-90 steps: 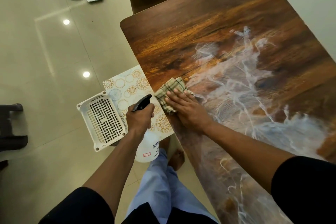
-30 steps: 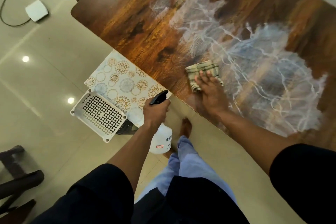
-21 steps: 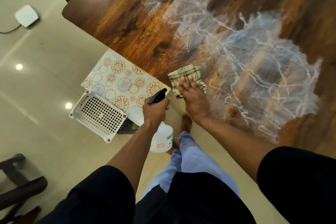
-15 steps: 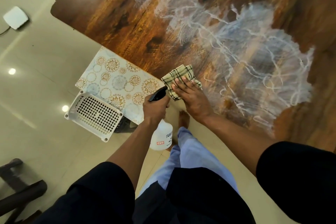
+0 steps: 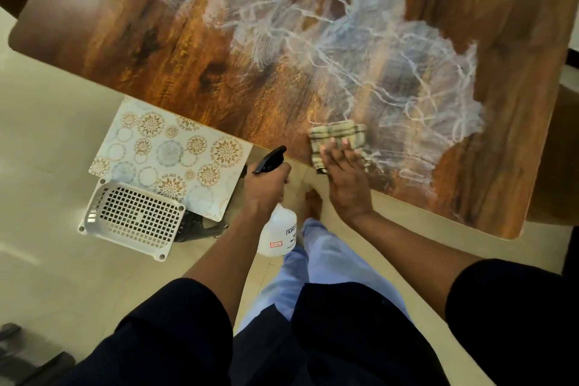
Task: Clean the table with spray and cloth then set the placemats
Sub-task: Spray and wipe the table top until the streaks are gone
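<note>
Head view, the only one we have: we take the desk (image 5: pixel 156 41) as our landmark. Our right hand (image 5: pixel 346 178) lies flat on the checked cloth (image 5: pixel 336 135) at the desk's near edge, fingers straight and pressing, not curled, so its grip is wide; prob. flat like that to spread pressure for wiping. White streaky spray foam (image 5: pixel 391 72) covers the desk's middle beyond the cloth, so we judge the wiping is only partly done, w/ the placemat step not yet begun. Our left hand (image 5: pixel 266 188) is off the desk, just beside its near edge, grip wrapped round the neck of the spray bottle (image 5: pixel 277 235), which hangs nozzle-forward over the floor; likely kept ready for another squirt while staying out of the cloth's path. The patterned placemat (image 5: pixel 169 153) sits below the desk's near edge, w/ a white perforated basket (image 5: pixel 131 219) beside it, parked off the desk so the top is free to wipe. Hard to tell: what the placemat rests on, whether it's one mat or a stack, the dark thing under it, the bottle's label text. The desk's far edge is cut off at the frame top.
</note>
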A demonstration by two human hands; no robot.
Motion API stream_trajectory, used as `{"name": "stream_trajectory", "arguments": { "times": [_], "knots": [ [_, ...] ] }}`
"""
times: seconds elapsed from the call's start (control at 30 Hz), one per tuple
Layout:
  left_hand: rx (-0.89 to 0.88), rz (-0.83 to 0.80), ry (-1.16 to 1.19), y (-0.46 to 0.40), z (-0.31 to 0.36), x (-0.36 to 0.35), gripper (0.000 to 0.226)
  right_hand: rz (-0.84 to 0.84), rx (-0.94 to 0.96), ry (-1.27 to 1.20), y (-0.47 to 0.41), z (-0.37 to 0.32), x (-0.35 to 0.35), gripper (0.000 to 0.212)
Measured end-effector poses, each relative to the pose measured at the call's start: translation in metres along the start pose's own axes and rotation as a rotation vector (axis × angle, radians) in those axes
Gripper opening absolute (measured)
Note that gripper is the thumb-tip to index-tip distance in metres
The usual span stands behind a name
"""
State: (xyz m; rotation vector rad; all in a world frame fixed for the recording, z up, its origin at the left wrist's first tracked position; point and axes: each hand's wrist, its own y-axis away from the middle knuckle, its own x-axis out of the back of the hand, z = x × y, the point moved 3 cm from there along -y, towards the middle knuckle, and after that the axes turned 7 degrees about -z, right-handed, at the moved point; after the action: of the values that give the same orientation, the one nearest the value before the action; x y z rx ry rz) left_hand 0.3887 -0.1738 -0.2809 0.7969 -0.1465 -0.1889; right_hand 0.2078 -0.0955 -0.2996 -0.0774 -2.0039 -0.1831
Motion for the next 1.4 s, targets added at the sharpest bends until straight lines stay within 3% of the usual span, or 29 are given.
{"name": "stream_trajectory", "arguments": {
  "times": [0.07, 0.17, 0.23, 0.33, 0.43, 0.5, 0.6, 0.77, 0.87, 0.93, 1.07, 1.17, 1.23, 1.4],
  "knots": [
    [-0.003, 0.024, -0.003, -0.001, -0.002, 0.002, 0.037, -0.019, 0.099, -0.011, -0.019, -0.023, -0.005, 0.07],
    [-0.007, 0.087, -0.007, -0.002, -0.004, 0.007, 0.056, -0.07, 0.251, -0.035, -0.054, -0.053, -0.009, 0.062],
    [-0.019, 0.128, -0.023, -0.002, -0.004, 0.01, 0.047, -0.129, 0.296, -0.033, -0.067, -0.062, -0.011, 0.059],
    [-0.027, 0.164, -0.037, 0.004, -0.003, 0.004, 0.04, -0.162, 0.377, -0.002, -0.061, -0.047, -0.009, 0.057],
    [-0.023, 0.14, -0.025, 0.017, -0.005, -0.019, 0.058, -0.149, 0.449, 0.024, -0.029, -0.008, 0.001, 0.06],
    [-0.005, 0.117, -0.02, 0.027, -0.008, -0.04, 0.066, -0.098, 0.43, 0.045, 0.002, 0.027, 0.012, 0.062],
    [0.022, 0.073, -0.008, 0.037, -0.015, -0.071, 0.061, -0.03, 0.311, 0.086, 0.053, 0.077, 0.028, 0.066],
    [0.038, 0.041, -0.021, 0.051, -0.024, -0.114, 0.032, 0.07, -0.225, -0.025, 0.096, 0.13, 0.048, 0.063],
    [0.003, 0.027, -0.057, 0.057, -0.022, -0.129, 0.026, 0.145, -0.399, -0.063, 0.086, 0.119, 0.041, 0.065],
    [-0.013, 0.031, -0.069, 0.058, -0.021, -0.135, 0.029, 0.132, -0.366, -0.063, 0.077, 0.103, 0.035, 0.069],
    [0.013, 0.073, -0.092, 0.054, -0.022, -0.14, 0.027, -0.011, 0.052, -0.048, 0.074, 0.074, 0.022, 0.07],
    [-0.019, 0.026, -0.139, 0.05, -0.022, -0.154, 0.013, -0.023, 0.173, -0.014, 0.081, 0.09, 0.028, 0.063],
    [-0.058, -0.025, -0.2, 0.048, -0.025, -0.166, 0.01, -0.032, 0.189, 0.025, 0.1, 0.112, 0.035, 0.063],
    [-0.028, -0.102, -0.22, 0.051, -0.037, -0.2, 0.042, 0.043, -0.054, 0.09, 0.18, 0.193, 0.063, 0.063]
  ]
}}
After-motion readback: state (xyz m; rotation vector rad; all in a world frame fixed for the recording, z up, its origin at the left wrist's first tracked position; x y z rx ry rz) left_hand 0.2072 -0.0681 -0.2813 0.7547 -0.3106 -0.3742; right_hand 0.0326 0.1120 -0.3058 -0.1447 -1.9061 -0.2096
